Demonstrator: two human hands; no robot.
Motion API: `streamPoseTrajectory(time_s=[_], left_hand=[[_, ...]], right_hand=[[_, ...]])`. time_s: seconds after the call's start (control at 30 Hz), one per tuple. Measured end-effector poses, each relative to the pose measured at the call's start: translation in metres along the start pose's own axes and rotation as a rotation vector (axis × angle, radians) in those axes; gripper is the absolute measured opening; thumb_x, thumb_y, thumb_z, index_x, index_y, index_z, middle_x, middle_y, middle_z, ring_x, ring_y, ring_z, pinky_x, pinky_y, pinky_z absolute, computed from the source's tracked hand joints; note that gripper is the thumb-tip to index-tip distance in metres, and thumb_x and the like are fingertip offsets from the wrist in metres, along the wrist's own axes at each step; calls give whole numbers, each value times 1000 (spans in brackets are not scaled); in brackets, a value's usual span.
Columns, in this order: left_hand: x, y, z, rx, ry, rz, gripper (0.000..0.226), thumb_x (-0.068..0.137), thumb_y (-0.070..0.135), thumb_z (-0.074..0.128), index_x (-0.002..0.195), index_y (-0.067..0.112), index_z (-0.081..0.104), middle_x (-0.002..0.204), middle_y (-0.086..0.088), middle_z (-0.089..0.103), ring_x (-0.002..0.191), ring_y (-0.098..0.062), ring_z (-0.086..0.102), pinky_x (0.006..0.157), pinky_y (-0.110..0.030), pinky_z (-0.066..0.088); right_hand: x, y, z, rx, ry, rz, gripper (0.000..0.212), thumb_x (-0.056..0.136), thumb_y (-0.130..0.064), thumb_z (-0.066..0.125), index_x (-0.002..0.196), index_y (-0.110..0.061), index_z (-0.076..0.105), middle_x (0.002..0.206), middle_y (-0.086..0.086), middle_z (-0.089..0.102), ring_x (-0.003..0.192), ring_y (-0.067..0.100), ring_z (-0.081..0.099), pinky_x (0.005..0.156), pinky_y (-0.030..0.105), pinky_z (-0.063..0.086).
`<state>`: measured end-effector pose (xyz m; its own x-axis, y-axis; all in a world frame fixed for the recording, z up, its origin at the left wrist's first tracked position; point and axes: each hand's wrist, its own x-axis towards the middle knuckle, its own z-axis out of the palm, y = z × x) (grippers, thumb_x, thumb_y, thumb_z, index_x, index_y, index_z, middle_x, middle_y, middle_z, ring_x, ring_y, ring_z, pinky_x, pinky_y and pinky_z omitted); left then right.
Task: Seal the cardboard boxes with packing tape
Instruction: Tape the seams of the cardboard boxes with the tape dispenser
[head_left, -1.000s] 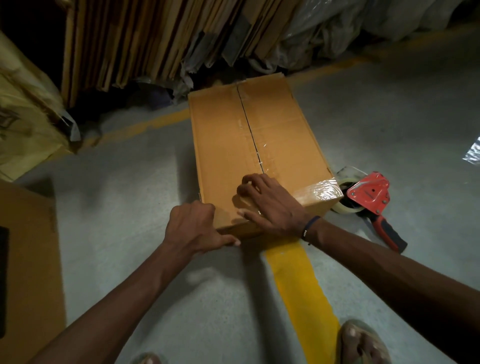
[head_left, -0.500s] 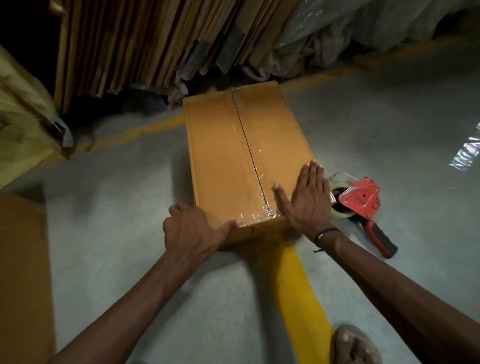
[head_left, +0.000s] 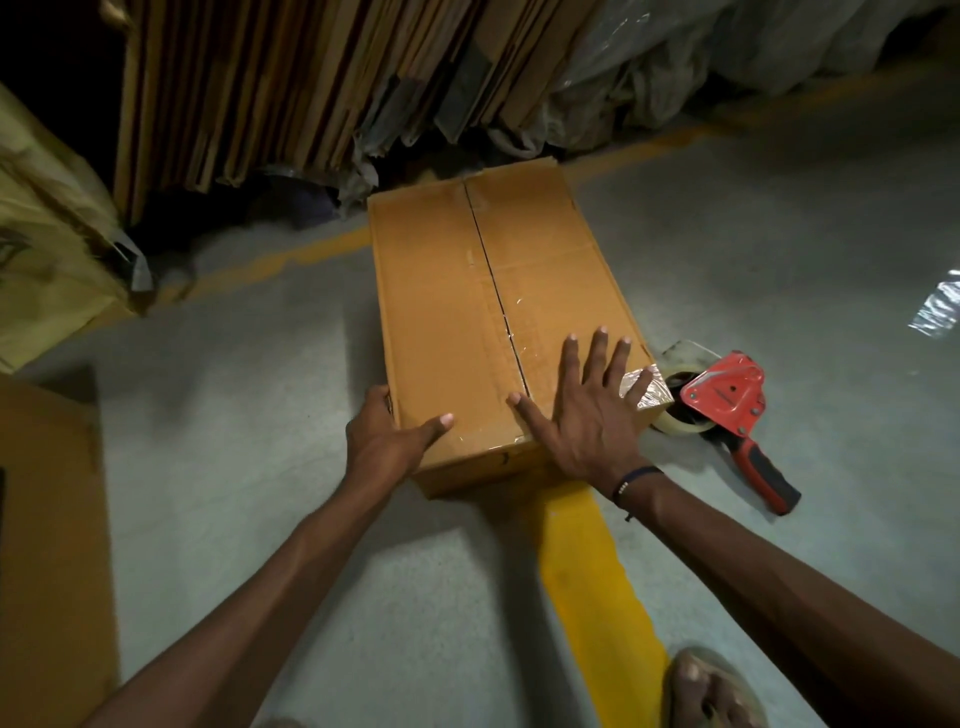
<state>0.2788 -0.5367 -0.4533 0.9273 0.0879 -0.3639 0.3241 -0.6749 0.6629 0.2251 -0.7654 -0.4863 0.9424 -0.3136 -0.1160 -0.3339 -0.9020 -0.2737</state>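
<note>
Pressing flat with its fingers spread and straight, the right hand (head_left: 587, 415) is lying palm-down on the near right part of the top of the long brown cardboard box (head_left: 457, 322), its thumb reaching to the centre seam and its little finger lying on the crinkled clear packing tape (head_left: 644, 392) that is wrapping over the box's near right corner. A dark cord bracelet (head_left: 635, 479) is circling that wrist. Gripping the near left corner of the same box, the left hand (head_left: 387, 441) is holding it with the thumb lying on the top face and the other fingers curling round the left side wall.

The box is sitting closed on the grey concrete floor (head_left: 260, 415), its two top flaps meeting along a dark seam running away from the person, with a strip of clear tape showing along the near part of that seam. Its near end is resting over a broad yellow painted floor line (head_left: 597, 582).

Just right of the box, a red tape dispenser with a red-and-black handle (head_left: 732, 410) is lying on the floor, its roll of clear tape touching or nearly touching the box's corner. Flattened brown cardboard sheets (head_left: 291, 88) are standing stacked upright beyond the box, with grey plastic sheeting (head_left: 727, 57) bunching to their right. A sandalled foot (head_left: 711, 691) is showing at the bottom edge.
</note>
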Motion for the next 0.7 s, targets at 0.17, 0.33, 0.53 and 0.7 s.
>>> streamPoseTrajectory(time_s=[0.17, 0.33, 0.53, 0.7], left_hand=[[-14, -3, 13, -110, -108, -34, 117, 65, 65, 87, 154, 20, 26, 145, -4, 51, 129, -30, 54, 104, -40, 51], [-14, -2, 17, -127, -126, -46, 125, 65, 55, 92, 157, 23, 14, 152, -7, 45, 134, -33, 48, 109, -41, 46], [-33, -5, 21, -139, -124, -50, 113, 77, 51, 86, 156, 22, 11, 152, -9, 44, 134, -34, 49, 108, -41, 45], [-60, -19, 33, -165, -94, -108, 94, 80, 51, 84, 139, 12, 22, 142, -14, 54, 123, -33, 58, 105, -42, 50]], right_hand=[[-1, 2, 3, 4, 35, -5, 107, 86, -91, 5, 165, -20, -1, 169, 17, -20, 153, 41, -25, 117, 73, -10], [5, 2, 3, 6, 65, 73, 115, 83, -96, 11, 165, -17, -3, 170, 17, -17, 155, 39, -20, 120, 71, -5], [28, 1, -4, -18, 51, 126, 121, 75, -101, 11, 165, -20, -2, 166, 31, -10, 154, 50, -12, 117, 76, -1], [49, 5, -9, -84, -11, -104, 114, 77, -101, 11, 164, -29, -5, 167, 28, -11, 154, 47, -13, 118, 74, -1]])
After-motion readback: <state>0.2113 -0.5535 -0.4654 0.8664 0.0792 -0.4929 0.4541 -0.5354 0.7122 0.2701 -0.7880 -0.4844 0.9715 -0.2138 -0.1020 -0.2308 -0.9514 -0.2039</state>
